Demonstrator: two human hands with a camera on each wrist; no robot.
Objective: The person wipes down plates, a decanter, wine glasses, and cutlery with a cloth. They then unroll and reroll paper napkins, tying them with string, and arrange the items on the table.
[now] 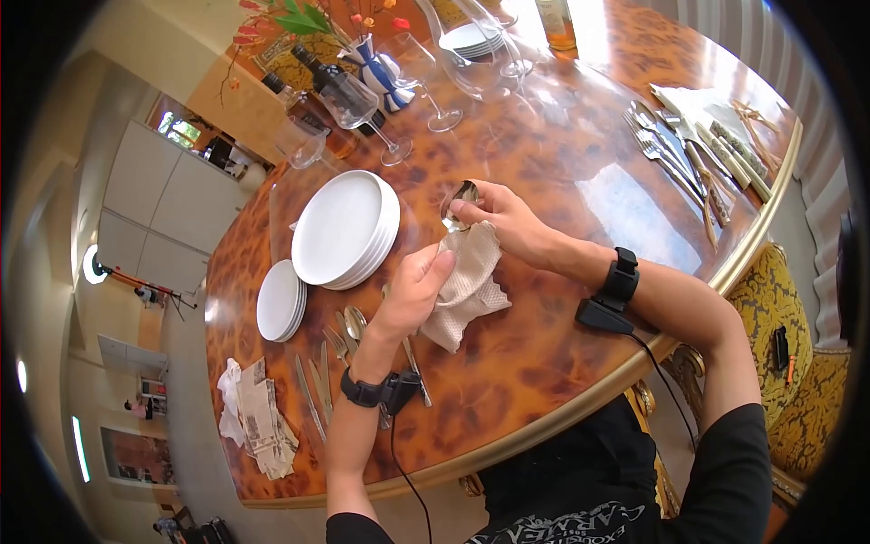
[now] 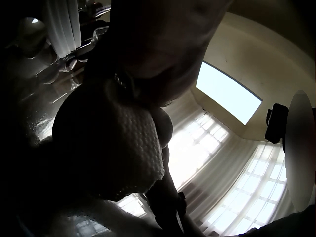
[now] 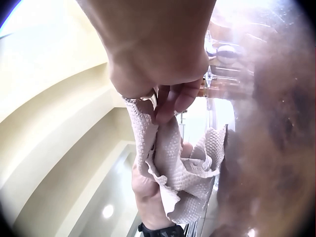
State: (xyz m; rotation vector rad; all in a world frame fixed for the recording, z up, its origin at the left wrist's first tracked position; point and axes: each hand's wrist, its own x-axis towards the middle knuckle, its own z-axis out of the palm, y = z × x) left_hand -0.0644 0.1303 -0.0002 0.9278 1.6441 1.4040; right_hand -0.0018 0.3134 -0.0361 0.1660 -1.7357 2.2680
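Above the brown table, the right hand (image 1: 509, 220) pinches a spoon (image 1: 460, 201) by its bowl, thumb on it. Around the spoon's lower part, the left hand (image 1: 412, 295) grips a crumpled beige textured cloth (image 1: 468, 286) that hangs down. In the right wrist view the cloth (image 3: 180, 168) hangs below the right hand (image 3: 160, 59), whose fingers are curled at its top edge; the left hand (image 3: 147, 190) is partly behind it. The left wrist view is dark, with the cloth (image 2: 133, 148) near its middle. The spoon's handle is hidden.
Stacked white plates (image 1: 340, 227) and smaller plates (image 1: 279, 301) stand left of the hands. Knives, forks and spoons (image 1: 355, 322) lie near the left forearm. Wine glasses (image 1: 352, 104), bottles and a vase stand behind; more cutlery (image 1: 666, 150) lies at right.
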